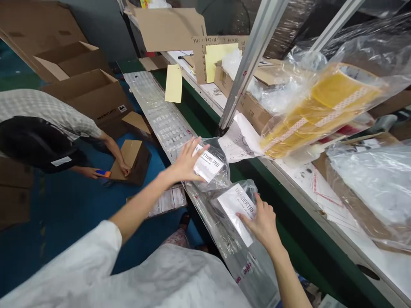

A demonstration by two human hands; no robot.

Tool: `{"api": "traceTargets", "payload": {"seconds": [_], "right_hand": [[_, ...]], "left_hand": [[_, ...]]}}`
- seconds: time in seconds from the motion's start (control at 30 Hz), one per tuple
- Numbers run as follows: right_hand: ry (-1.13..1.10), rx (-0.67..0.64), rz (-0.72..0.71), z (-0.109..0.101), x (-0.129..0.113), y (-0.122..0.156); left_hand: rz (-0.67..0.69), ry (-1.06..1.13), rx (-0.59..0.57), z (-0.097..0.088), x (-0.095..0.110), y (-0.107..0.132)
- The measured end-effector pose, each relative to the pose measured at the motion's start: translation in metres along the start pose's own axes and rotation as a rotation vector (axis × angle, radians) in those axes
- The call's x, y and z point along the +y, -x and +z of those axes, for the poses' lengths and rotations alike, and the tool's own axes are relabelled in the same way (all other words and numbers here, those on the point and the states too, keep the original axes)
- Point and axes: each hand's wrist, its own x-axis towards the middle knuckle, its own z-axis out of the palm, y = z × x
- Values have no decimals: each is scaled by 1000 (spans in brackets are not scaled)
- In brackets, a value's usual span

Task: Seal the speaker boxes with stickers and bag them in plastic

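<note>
Two clear plastic bags with white printed booklets lie on the metal ledge in front of me. My left hand (188,161) is spread over the farther bag (221,149), fingers apart, partly covering its booklet (210,164). On the nearer bag rests my right hand (261,220). Its thumb lies on the white booklet (236,209) and its fingertips touch the bag's right edge, with a gap between thumb and forefinger. Both booklets carry "Thunder Trail" lettering. What else the bags contain is hard to make out.
A green belt (289,209) runs beside the metal ledge (157,102). Wrapped yellow tape rolls (321,111) and plastic bags (375,179) sit on the right-hand bench. A metal post (248,55) rises there. At left, a person (48,128) bends over a carton (135,158), holding a blue-orange tool (103,173).
</note>
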Motion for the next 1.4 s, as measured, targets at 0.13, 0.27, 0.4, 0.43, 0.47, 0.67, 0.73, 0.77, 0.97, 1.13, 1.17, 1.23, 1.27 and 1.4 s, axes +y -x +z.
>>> {"api": "traceTargets", "payload": {"seconds": [0.13,0.27,0.4,0.43,0.47,0.67,0.73,0.77,0.97,1.13,1.17,1.23,1.27,1.4], "right_hand": [[-225,61,-20,-8,2,-17],[-400,233,99,-19,-8,-22],[-448,436,38,-9,-37,-28],[-431,443,-38,-3,-46,-31],[-404,445,-117,4,-54,-36],[-238,557,-374,28,-88,-70],[-180,591,-449,30,-96,-79],[-153,605,-497,30,-101,-83],[-164,632,-826,37,-144,-97],[-256,747,-841,46,-197,-134],[-268,781,-847,46,-208,-146],[-259,829,-889,44,-229,-173],[-231,831,-926,42,-238,-186],[-77,730,-1057,39,-267,-231]], "left_hand": [[-70,-36,-314,-22,-83,-52],[22,185,-211,5,-96,-61],[60,187,57,31,-73,-45],[31,196,119,34,-68,-44],[-7,210,166,35,-65,-45],[-160,248,266,16,-87,-94],[-175,248,313,4,-105,-114],[-180,249,338,-1,-113,-124],[-149,259,450,-18,-145,-195],[-108,242,388,-28,-164,-232],[-114,228,362,-31,-169,-236],[-132,192,294,-41,-180,-246],[-142,166,237,-46,-185,-251],[-177,63,-111,-71,-202,-273]]}}
